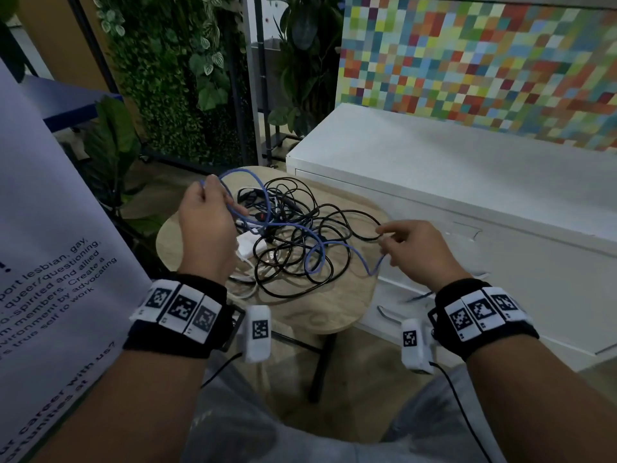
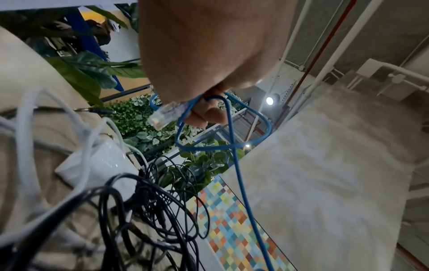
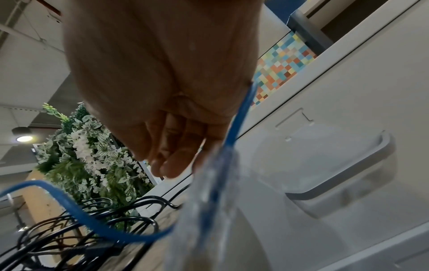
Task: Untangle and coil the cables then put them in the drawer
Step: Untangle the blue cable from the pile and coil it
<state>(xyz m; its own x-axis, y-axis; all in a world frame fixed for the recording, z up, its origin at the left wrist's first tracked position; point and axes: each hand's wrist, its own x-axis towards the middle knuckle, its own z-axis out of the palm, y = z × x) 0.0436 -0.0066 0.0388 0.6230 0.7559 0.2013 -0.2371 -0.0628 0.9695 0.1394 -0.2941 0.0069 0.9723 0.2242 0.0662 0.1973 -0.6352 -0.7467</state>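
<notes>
A blue network cable [image 1: 314, 240] runs from my left hand across the pile to my right hand. My left hand [image 1: 208, 203] is raised over the left of the small round wooden table [image 1: 337, 305] and grips a loop of it. In the left wrist view the fingers [image 2: 204, 113] curl round the blue cable [image 2: 232, 128] beside its clear plug [image 2: 163, 115]. My right hand [image 1: 395, 248] pinches the other end at the table's right edge. There the blue cable [image 3: 239, 119] leaves that hand and its blurred clear plug [image 3: 209, 198] hangs below. Tangled black cables [image 1: 300, 235] and a white adapter [image 1: 248, 245] lie on the table.
A white drawer cabinet [image 1: 467, 182] stands right of the table, its drawers shut. One drawer handle [image 3: 348, 176] is close to my right hand. A white poster [image 1: 50, 228] hangs at the left, a plant wall [image 1: 187, 78] lies behind, and my knees are below.
</notes>
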